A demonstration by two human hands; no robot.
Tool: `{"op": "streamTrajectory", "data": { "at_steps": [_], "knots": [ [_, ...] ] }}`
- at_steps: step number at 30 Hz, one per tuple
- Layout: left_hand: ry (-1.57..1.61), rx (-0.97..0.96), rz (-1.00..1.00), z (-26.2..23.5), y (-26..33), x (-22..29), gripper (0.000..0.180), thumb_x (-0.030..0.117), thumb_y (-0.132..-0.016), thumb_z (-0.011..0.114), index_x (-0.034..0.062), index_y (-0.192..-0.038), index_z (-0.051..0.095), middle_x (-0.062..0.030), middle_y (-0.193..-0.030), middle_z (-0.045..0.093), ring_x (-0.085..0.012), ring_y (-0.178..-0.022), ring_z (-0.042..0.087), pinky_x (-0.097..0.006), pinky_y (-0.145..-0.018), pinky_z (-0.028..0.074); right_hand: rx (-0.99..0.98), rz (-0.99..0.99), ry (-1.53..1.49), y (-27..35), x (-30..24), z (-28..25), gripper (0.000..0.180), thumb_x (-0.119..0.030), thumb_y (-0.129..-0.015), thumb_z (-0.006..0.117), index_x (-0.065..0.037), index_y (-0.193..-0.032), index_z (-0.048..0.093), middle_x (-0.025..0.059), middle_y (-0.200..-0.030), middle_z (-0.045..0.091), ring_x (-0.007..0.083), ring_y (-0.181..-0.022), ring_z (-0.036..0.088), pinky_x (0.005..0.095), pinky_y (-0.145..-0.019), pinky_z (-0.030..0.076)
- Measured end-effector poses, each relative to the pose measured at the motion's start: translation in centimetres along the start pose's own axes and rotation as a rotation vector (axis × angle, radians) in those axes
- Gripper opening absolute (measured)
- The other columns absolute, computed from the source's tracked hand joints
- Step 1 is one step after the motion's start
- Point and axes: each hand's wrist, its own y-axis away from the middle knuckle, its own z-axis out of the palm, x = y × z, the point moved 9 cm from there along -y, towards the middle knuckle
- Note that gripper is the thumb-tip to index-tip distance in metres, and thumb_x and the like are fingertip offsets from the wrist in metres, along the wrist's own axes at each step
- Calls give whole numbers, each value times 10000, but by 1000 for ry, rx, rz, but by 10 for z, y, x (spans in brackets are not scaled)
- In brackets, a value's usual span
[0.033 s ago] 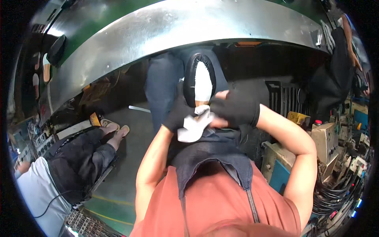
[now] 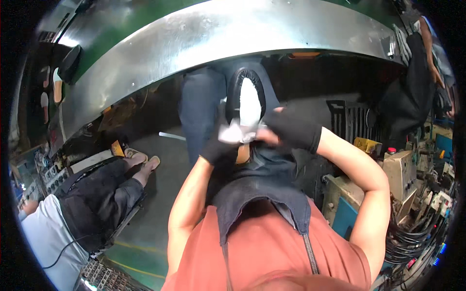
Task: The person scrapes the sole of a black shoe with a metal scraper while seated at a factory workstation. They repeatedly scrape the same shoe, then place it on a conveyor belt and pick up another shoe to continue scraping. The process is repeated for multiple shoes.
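Salmon-coloured fabric covered the person's shoulders, a salmon-coloured shirt [image 2: 272, 247] filling the near edge below a dark blue denim apron [image 2: 264, 186]. To the near left sat a co-worker in a pale top and dark apron [image 2: 92, 208], with sandalled feet pointing toward the middle. To the near right stood a beige metal control box with a red button [image 2: 402, 177], beside thick bundles of black cable [image 2: 412, 245].

In the middle, the left hand [image 2: 221, 145], in a black fingerless covering, was at the left end of a crumpled white cloth-like piece [image 2: 232, 133]; the piece hid its fingers, so I could not tell whether they were clamped. The right hand [image 2: 281, 128], similarly covered, had bent fingertips at the other end; blur left their grip unclear.

Under both hands, a glossy black shoe upper with a gathered rim [image 2: 233, 99] lay sole-side up over the lap, its rounded toe pointing far. A long white insole-shaped piece [image 2: 250, 99] ran down its centre, and a tan heel section [image 2: 242, 154] showed nearest the apron.

Left of the legs, a thin white strip [image 2: 172, 136] crossed the dark floor. Farthest, a curved, shiny metal bench edge [image 2: 228, 31] spanned the scene.
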Motion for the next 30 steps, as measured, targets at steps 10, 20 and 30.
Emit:
{"op": "streamTrajectory", "data": {
  "at_steps": [10, 20, 30],
  "knots": [
    [329, 114, -242, -12, -1, -9, 1208, 287, -666, 858, -30, -1477, 22, -229, -1483, 251, -319, -1379, 283, -389, -1126, 255, -44, 420, -537, 54, 47, 53, 474, -465, -989, 426, -41, -942, 632, 157, -753, 650, 241, -644, 619, 368, -616, 479],
    [1149, 338, -300, -106, -130, -1, 479, 162, -961, 566, 37, -1384, 381, -120, -1216, 554, -160, -980, 593, -283, -824, 520, 486, 949, -965, 108, 50, 156, 427, -379, -1001, 453, -30, -793, 583, 40, -534, 536, 130, -502, 593, 316, -496, 439],
    [75, -495, -114, -115, -202, 32, 400, 255, -884, 661, 61, -1230, 607, -123, -1237, 620, -194, -1175, 551, -365, -1036, 400, 278, 884, -824, 1, 123, 96, 355, -340, -988, 471, -39, -1095, 624, 35, -663, 573, 114, -511, 585, 303, -513, 460]
  ]
}}
